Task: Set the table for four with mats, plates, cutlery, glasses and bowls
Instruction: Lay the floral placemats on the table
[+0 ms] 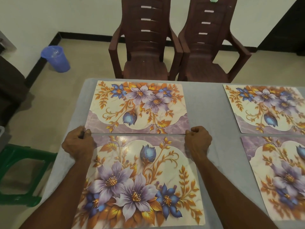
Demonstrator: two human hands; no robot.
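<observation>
Four floral mats are laid on the grey worktop (204, 103). The near-left mat (142, 179) lies lengthwise between both hands, its far corners pinched by curled fingers of the left hand (77, 142) and right hand (198, 141), almost touching the far-left mat (138, 106).

No readable text anywhere — the mats (138, 106) carry flowers only, seemingly no lettering.

You have four floral mats lying flat: the near left mat (142, 179) meets the far left mat (138, 106) edge to edge, with the far right mat (267, 108) and near right mat (280, 176) apart.
</observation>
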